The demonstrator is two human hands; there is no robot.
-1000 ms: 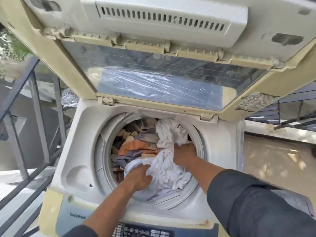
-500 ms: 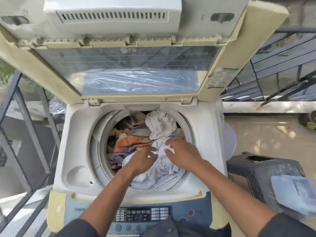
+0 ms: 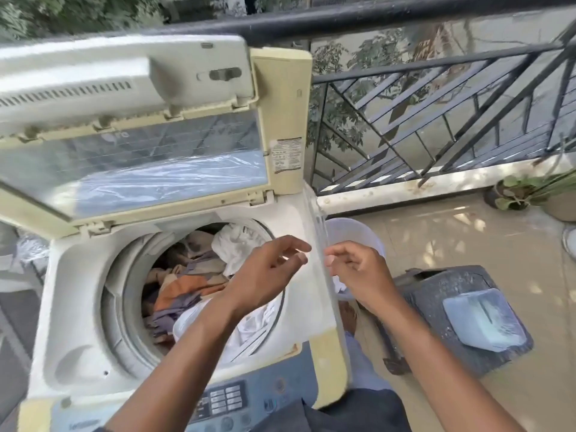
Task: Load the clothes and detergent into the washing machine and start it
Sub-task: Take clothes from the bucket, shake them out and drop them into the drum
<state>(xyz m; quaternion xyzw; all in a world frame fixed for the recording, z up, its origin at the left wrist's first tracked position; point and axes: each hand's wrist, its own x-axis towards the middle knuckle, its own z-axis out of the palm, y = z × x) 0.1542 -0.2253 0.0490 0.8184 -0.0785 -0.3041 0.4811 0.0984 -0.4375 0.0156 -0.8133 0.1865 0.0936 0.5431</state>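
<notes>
A top-loading washing machine stands with its lid raised. Its drum holds a heap of clothes, orange, purple and white. My left hand hovers above the drum's right side, fingers apart, holding nothing. My right hand is just past the machine's right edge, over a white bucket, fingers loosely curled and empty. A pale blue packet, perhaps detergent, lies on a dark plastic stool at the right. The control panel is at the machine's near edge.
A black metal railing runs along the balcony behind and to the right. Potted plants sit on the tiled floor at far right. More railing bars stand to the left of the machine.
Both hands have lifted off the white cloth in the drum and moved right and up. My view has swung to the right, showing the bucket, stool and railing.
</notes>
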